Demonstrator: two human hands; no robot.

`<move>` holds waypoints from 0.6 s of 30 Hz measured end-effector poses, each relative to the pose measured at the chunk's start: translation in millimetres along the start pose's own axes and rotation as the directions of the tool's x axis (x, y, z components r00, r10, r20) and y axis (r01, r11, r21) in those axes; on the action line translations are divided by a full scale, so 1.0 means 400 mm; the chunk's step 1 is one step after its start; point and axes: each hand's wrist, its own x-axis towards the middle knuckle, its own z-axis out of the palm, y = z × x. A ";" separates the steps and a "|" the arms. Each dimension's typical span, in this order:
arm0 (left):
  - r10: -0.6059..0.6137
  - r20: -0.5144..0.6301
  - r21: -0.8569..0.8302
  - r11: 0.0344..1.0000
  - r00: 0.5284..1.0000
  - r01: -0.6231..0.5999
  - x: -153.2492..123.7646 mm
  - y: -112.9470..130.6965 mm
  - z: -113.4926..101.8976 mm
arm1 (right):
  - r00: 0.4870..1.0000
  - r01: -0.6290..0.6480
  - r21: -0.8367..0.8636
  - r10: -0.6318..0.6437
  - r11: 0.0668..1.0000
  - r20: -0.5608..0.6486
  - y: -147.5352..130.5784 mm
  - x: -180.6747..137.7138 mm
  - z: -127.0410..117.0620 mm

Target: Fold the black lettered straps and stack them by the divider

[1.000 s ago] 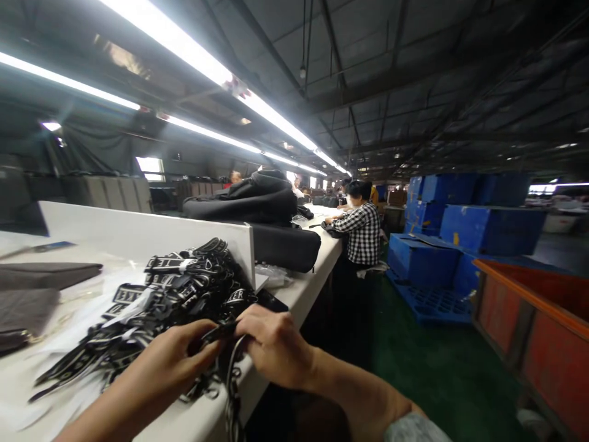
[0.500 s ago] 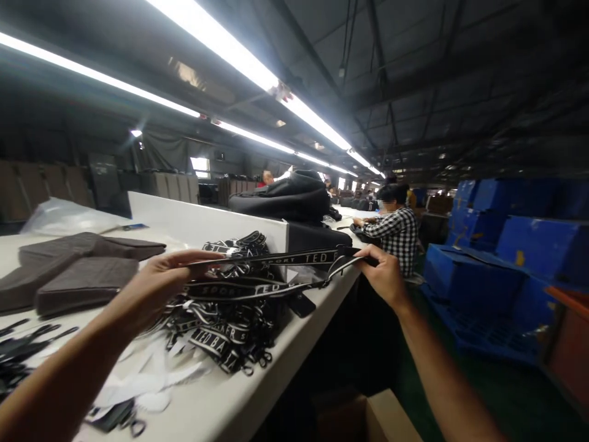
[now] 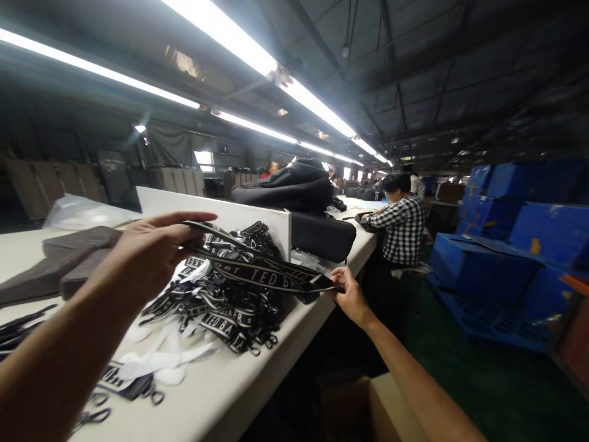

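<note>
My left hand point(image 3: 154, 248) pinches one end of a black strap with white lettering point(image 3: 257, 273), raised above the table. At the table's edge my right hand point(image 3: 350, 296) grips the strap's other end, lower down, so the strap is stretched taut and slopes down to the right. Under it lies a tangled pile of similar black-and-white straps point(image 3: 221, 307) with metal clips, on the white table point(image 3: 221, 393).
Dark quilted pouches point(image 3: 69, 261) lie at the left. A white divider board point(image 3: 257, 224) stands behind the pile, with black bags point(image 3: 294, 190) beyond it. A seated person in a checked shirt point(image 3: 402, 230) works farther along. Blue crates point(image 3: 506, 245) stand right; a cardboard box point(image 3: 391, 411) is below.
My hands went from close together on the pile to wide apart, pulling one strap out and stretching it. In the last half second my right hand dropped lower and nearer the table edge.
</note>
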 end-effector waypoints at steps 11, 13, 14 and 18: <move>-0.021 0.431 0.640 0.712 0.902 -0.290 -0.098 -0.086 0.166 | 0.634 -0.218 0.057 0.097 0.974 0.767 -0.073 -0.150 0.095; -0.054 0.480 0.622 0.724 0.876 -0.297 -0.116 -0.110 0.187 | 0.684 -0.369 0.425 -0.069 0.826 0.726 -0.142 -0.110 0.102; -0.064 0.511 0.593 0.748 0.857 -0.298 -0.124 -0.123 0.194 | 0.689 -0.419 0.523 -0.115 0.742 0.716 -0.168 -0.089 0.109; -0.118 0.549 0.471 0.862 0.827 -0.190 -0.143 -0.177 0.187 | 0.589 -0.602 0.428 0.013 0.675 0.808 -0.202 -0.033 0.137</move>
